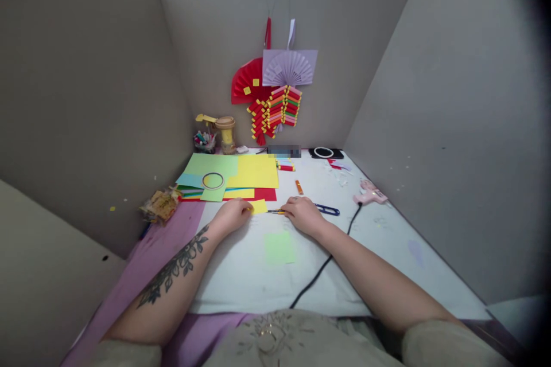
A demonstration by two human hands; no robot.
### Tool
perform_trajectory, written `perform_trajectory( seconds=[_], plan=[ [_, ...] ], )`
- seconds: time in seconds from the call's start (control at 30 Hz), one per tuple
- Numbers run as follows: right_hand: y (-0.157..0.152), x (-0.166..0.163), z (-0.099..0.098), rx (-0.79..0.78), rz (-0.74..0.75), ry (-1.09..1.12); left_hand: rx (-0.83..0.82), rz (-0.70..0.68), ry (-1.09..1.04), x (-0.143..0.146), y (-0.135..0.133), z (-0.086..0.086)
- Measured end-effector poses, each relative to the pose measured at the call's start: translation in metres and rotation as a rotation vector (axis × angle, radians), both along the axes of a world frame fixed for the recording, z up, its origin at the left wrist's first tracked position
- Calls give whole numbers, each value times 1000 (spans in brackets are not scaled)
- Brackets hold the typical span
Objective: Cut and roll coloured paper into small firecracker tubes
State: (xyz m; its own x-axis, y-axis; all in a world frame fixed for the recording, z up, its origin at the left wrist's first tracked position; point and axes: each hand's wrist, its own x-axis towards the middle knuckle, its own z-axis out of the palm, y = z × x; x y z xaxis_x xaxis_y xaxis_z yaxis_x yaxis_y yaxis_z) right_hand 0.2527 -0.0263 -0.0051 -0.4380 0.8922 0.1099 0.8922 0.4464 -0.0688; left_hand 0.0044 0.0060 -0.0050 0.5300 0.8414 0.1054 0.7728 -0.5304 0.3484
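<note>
My left hand (235, 218) is closed on a small yellow paper piece (259, 206), pinching its left edge above the white table. My right hand (303, 215) is closed around a thin, dark and orange pointed tool (275, 211); its tip lies close to the paper's right side. Its exact kind is too small to make out. Beyond the right hand's knuckles shows a dark blue loop-shaped handle (329, 210), partly hidden by the hand. A light green paper square (279, 248) lies flat nearer to me, between my forearms.
Coloured paper sheets (258, 169) with a ring (213, 181) on them lie at back left. A pink glue gun (370, 192) sits at right, its black cord (316, 278) running under my right forearm. An orange paper roll (298, 187) lies behind my hands. Paper decorations (279, 86) hang ahead.
</note>
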Motion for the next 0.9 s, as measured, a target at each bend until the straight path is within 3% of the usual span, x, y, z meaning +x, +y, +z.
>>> perform_trajectory(
  seconds=[0.3,0.7,0.9],
  plan=[
    [10,1,-6,21,14,79,-160,137,-137,14,-7,-1],
    [14,5,-10,6,41,69,-114,-184,8,-4,-6,8],
    [17,3,-12,-3,45,51,-122,-187,115,-2,-10,9]
  ],
)
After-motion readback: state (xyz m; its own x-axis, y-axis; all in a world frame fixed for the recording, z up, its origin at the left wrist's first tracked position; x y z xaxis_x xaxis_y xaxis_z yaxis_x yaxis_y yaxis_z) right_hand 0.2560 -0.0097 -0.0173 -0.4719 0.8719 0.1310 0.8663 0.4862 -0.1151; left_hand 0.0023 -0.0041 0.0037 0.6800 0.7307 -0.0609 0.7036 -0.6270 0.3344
